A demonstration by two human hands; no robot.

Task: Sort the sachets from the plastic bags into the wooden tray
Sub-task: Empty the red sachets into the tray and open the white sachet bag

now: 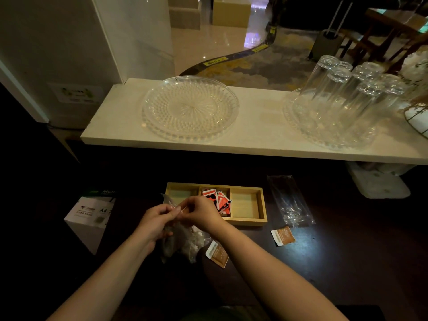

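A wooden tray [260, 205] with three compartments lies on the dark table. Its middle compartment holds several red-orange sachets [218, 200]; the left and right compartments look bare. My left hand [157, 220] and my right hand [201, 213] meet just in front of the tray's left end, both pinching the top of a clear plastic bag [185, 242] that hangs down to the table with pale sachets inside. Two brown sachets lie loose on the table, one [217, 253] beside the bag, the other [283, 236] further right. A flat, clear plastic bag [289, 202] lies right of the tray.
A white A4 paper box [89, 218] stands at the left. Above the table runs a white shelf [120, 126] carrying a glass plate [190, 108] and a second plate with upturned glasses [342, 93]. A white object [379, 181] sits under the shelf at the right.
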